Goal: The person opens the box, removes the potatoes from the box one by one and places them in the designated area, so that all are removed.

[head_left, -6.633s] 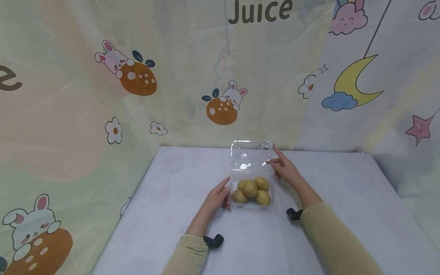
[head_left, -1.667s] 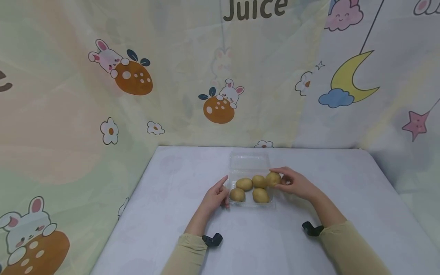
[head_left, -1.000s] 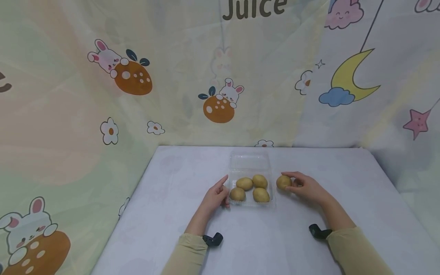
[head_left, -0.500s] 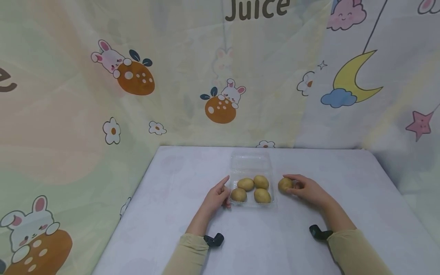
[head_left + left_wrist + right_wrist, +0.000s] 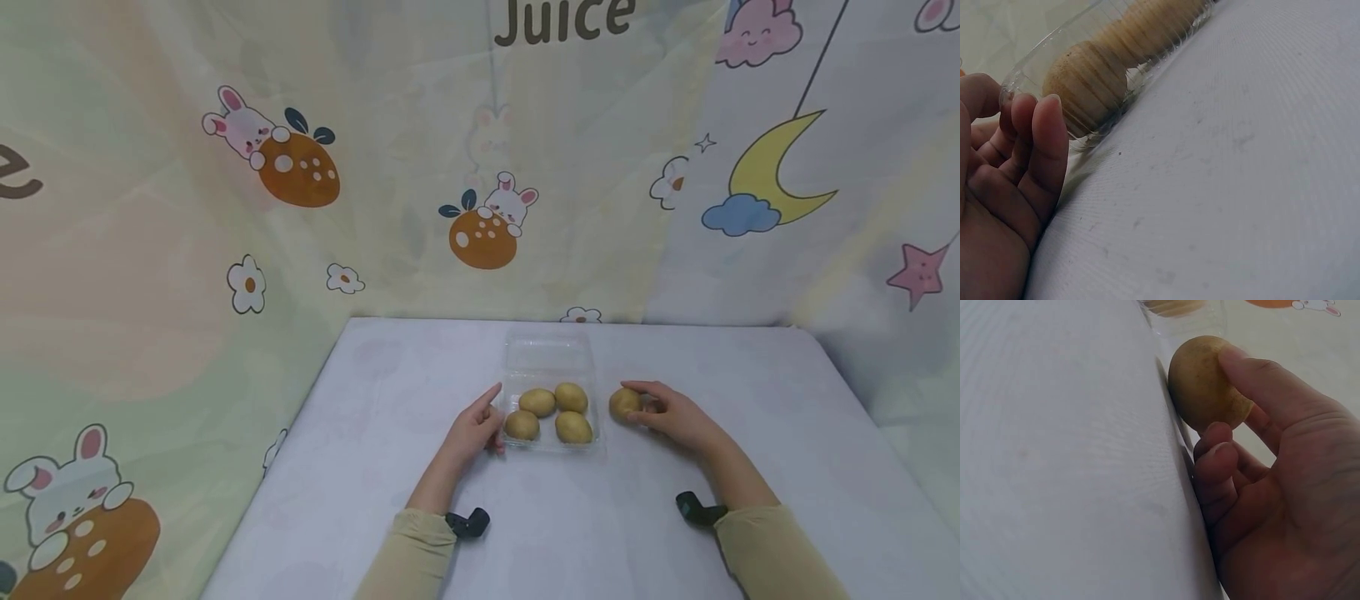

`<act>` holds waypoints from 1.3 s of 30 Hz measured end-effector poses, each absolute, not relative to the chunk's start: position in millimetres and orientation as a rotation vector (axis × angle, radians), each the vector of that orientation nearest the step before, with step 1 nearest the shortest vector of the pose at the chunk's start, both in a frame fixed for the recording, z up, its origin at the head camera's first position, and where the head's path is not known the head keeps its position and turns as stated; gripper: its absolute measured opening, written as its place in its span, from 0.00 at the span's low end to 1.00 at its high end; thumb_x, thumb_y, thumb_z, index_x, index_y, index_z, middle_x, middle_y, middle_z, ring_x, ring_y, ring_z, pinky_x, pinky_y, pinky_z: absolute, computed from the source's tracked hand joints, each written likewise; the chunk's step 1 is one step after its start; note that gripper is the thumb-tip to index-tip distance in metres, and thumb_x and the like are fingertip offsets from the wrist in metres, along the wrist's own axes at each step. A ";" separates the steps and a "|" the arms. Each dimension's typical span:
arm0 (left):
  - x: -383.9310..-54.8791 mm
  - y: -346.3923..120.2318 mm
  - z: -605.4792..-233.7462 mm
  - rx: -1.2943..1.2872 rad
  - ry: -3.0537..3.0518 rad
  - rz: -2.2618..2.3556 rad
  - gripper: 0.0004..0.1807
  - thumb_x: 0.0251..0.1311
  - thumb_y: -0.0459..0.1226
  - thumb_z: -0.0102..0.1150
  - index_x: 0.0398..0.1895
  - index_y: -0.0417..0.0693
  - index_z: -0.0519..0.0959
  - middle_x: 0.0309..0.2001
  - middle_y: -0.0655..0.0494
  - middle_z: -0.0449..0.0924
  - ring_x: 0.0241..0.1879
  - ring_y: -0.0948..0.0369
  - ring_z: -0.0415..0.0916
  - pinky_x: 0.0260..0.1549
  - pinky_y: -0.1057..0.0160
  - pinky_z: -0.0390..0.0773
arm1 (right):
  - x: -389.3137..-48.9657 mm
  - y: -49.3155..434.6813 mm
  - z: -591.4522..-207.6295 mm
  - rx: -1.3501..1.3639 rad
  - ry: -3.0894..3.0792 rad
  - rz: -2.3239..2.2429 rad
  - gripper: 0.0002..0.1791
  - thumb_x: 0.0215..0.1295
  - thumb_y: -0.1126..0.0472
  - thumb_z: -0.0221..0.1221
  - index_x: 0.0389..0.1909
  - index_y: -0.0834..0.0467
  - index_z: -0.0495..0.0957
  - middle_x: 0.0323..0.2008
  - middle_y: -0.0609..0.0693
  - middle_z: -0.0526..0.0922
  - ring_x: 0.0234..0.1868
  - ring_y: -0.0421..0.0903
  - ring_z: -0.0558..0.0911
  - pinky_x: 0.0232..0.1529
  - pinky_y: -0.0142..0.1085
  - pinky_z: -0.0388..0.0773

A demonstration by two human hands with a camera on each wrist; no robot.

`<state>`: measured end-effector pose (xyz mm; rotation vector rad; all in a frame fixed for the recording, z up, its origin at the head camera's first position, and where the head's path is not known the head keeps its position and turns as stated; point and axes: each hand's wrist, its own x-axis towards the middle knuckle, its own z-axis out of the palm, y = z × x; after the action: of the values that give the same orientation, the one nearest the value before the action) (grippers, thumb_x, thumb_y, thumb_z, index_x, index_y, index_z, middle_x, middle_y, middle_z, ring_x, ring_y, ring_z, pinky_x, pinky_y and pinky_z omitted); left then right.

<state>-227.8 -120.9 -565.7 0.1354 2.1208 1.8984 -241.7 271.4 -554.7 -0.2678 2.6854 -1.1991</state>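
Right hand (image 5: 671, 415) pinching one potato (image 5: 624, 405), three o'clock of clear container (image 5: 546, 432), four potatoes (image 5: 573, 427) inside, left hand (image 5: 471, 433) loosely spread, touching container at nine o'clock

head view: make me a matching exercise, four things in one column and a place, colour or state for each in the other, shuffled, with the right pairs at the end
Things
1. left hand
2. right hand
3. lid
4. moon

Places, colours, states
A. yellow, printed on the backdrop
B. at the left side of the box
C. clear, folded open on the side away from the person
D. holding a potato to the right of the box

Right pairs: 1-B, 2-D, 3-C, 4-A
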 end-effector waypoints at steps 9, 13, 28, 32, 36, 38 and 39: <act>-227.8 -119.3 -566.0 0.141 2.120 1.897 0.31 0.68 0.44 0.55 0.74 0.72 0.62 0.28 0.55 0.75 0.25 0.59 0.77 0.32 0.57 0.86 | -238.6 274.4 -555.9 -0.243 2.643 -1.241 0.37 0.60 0.37 0.64 0.69 0.42 0.67 0.57 0.54 0.71 0.30 0.45 0.75 0.30 0.35 0.76; -227.9 -118.7 -566.3 0.137 2.129 1.888 0.31 0.68 0.44 0.55 0.73 0.73 0.62 0.28 0.55 0.75 0.25 0.59 0.78 0.32 0.57 0.86 | -237.6 274.8 -557.2 -0.236 2.644 -1.247 0.37 0.59 0.37 0.64 0.69 0.41 0.67 0.58 0.54 0.71 0.28 0.45 0.75 0.29 0.35 0.76; -228.4 -120.7 -565.8 0.154 2.138 1.889 0.31 0.70 0.43 0.53 0.74 0.71 0.61 0.28 0.55 0.75 0.25 0.59 0.78 0.31 0.57 0.86 | -238.9 266.9 -529.0 -0.274 2.699 -1.190 0.37 0.64 0.37 0.61 0.71 0.45 0.66 0.68 0.54 0.68 0.49 0.54 0.76 0.37 0.38 0.77; -228.7 -120.8 -565.1 0.152 2.138 1.892 0.31 0.70 0.43 0.53 0.75 0.69 0.61 0.28 0.55 0.75 0.24 0.59 0.78 0.31 0.57 0.86 | -240.3 255.8 -513.1 -0.365 2.713 -1.212 0.34 0.66 0.43 0.61 0.70 0.48 0.67 0.65 0.55 0.71 0.41 0.51 0.75 0.31 0.36 0.76; -228.5 -120.7 -564.0 0.145 2.134 1.887 0.31 0.70 0.42 0.53 0.74 0.68 0.61 0.28 0.55 0.74 0.23 0.60 0.77 0.30 0.58 0.86 | -240.7 239.4 -498.3 -0.436 2.693 -1.226 0.31 0.66 0.45 0.61 0.69 0.45 0.68 0.62 0.54 0.73 0.37 0.48 0.73 0.29 0.35 0.75; -228.4 -120.7 -563.9 0.148 2.132 1.889 0.31 0.70 0.41 0.53 0.74 0.67 0.62 0.28 0.55 0.74 0.23 0.60 0.77 0.29 0.58 0.86 | -240.8 229.6 -492.0 -0.464 2.668 -1.228 0.30 0.66 0.44 0.62 0.68 0.43 0.69 0.60 0.54 0.75 0.37 0.48 0.73 0.30 0.35 0.75; -228.4 -120.8 -564.1 0.150 2.130 1.890 0.31 0.70 0.41 0.53 0.74 0.68 0.62 0.28 0.55 0.74 0.23 0.61 0.77 0.29 0.59 0.85 | -241.2 224.6 -489.6 -0.482 2.655 -1.220 0.30 0.66 0.44 0.62 0.68 0.43 0.69 0.57 0.54 0.76 0.37 0.48 0.73 0.30 0.36 0.75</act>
<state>-228.4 -120.8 -564.1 0.1496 2.1302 1.8896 -241.2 224.6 -489.6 -0.4818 2.6554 -1.2199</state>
